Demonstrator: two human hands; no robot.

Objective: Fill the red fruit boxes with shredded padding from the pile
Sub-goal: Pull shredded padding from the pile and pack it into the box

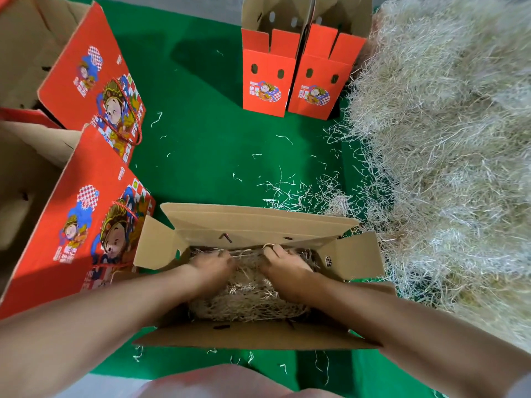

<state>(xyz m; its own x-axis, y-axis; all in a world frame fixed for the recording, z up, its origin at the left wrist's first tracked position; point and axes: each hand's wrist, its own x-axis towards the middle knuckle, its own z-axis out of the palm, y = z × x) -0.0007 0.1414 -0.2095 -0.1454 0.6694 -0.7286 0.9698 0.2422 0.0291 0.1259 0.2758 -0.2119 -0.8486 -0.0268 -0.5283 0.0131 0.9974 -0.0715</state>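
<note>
An open fruit box (258, 222) stands right in front of me with its brown cardboard flaps spread out. Shredded padding (247, 300), pale and straw-like, lies inside it. Both my hands are down in the box. My left hand (212, 265) and my right hand (284, 268) dig their curled fingers into the padding, and a few strands stretch between them. The big padding pile (448, 156) fills the right side, touching the box's right flap.
Two red fruit boxes (86, 225) (92, 76) stand open at the left, close to my left arm. Two more red boxes (267, 81) (319, 84) stand upright at the back. Loose strands are scattered over the green mat (207, 139).
</note>
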